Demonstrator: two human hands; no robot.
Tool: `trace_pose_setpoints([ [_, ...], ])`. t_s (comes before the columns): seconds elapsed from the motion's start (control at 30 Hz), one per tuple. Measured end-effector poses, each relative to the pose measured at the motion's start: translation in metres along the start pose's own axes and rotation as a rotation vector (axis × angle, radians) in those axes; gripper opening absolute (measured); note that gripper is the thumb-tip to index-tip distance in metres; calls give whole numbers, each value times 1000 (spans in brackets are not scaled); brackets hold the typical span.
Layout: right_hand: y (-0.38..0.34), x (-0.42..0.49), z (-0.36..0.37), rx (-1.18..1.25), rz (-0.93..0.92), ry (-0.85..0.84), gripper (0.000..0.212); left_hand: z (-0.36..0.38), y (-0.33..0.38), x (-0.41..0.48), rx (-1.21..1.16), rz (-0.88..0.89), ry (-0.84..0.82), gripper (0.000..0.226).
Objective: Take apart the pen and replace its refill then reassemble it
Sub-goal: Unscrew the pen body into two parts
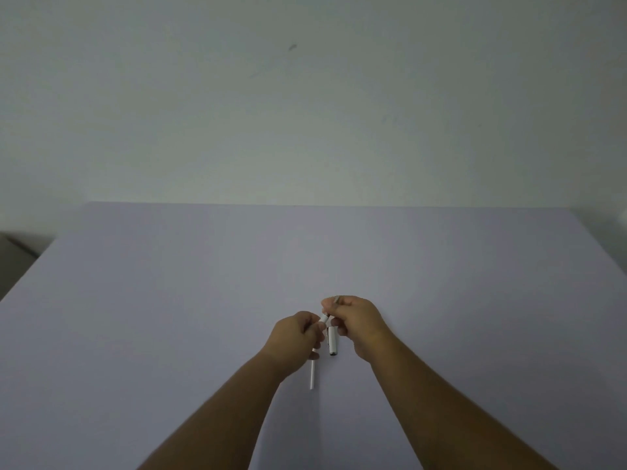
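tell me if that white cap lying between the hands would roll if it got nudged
The cap looks round and smooth, so a sideways nudge would probably roll it on the flat table. It seems small and hollow, so likely light. A clip might stop it; too blurred to tell.

Pretty bare setup tbh. There was a big pale lavender table (169, 300) filling the lower half, pushed up against a plain off-white wall (305, 113) that had a small dark smudge (292, 46) high up on it.

No readable text, labels, brands or numbers anywhere; pen parts too small.
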State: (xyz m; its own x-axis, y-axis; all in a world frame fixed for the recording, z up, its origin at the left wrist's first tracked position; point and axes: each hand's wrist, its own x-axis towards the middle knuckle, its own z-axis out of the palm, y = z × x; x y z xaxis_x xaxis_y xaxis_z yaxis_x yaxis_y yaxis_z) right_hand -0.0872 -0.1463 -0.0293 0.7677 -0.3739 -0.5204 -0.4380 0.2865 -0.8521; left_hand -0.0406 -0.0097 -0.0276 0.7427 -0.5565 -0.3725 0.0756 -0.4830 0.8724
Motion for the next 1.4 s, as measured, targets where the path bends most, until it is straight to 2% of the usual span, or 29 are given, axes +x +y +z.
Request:
trace_pose_setpoints([
  [0.1,-4,0,1,43,9,-37,7,-3,1,2,7,11,23,15],
  [0.23,-4,2,3,-17,28,50,13,-4,2,3,31,17,29,15],
  [0.3,-6,2,2,19,4,10,6,-4,2,4,49,20,33,14],
  [0.37,-7,2,1,24,-7,-36,13,-6,1,5,72,24,45,14],
  [0.4,-7,2,1,4,-4,-34,10,-6,1,5,84,27,48,14],
  [0.43,-8,2,2,-13,13,-14,5,-6,1,6,94,29,48,14],
  [0.53,-7,4,1,-53,24,50,10,-6,2,6,107,37,40,14],
  [0.6,-8,5,-1,-31,8,16,4,-6,1,6,109,39,38,14],
  [0.67,-8,5,-1,-10,-4,-31,13,-7,0,7,121,38,46,14],
  [0.77,-8,4,0,-33,30,4,3,-9,-2,7,134,31,56,14],
  [0.87,-6,5,2,-67,39,37,5,-10,-4,7,131,24,50,13],
  [1.0,-9,4,4,-31,36,-10,14,-12,-5,7,149,28,58,14],
  [1.07,-12,2,5,-44,65,10,7,-12,-4,7,157,36,54,13],
  [1.13,-10,1,5,-70,63,40,13,-11,-3,6,168,46,47,12],
  [1.2,-10,1,5,-50,49,46,4,-10,-2,6,175,52,46,12],
  [1.3,-13,0,5,6,39,4,16,-10,-2,5,184,55,53,12],
  [1.4,-13,-2,5,-25,67,54,21,-10,-3,4,189,56,58,12],
])
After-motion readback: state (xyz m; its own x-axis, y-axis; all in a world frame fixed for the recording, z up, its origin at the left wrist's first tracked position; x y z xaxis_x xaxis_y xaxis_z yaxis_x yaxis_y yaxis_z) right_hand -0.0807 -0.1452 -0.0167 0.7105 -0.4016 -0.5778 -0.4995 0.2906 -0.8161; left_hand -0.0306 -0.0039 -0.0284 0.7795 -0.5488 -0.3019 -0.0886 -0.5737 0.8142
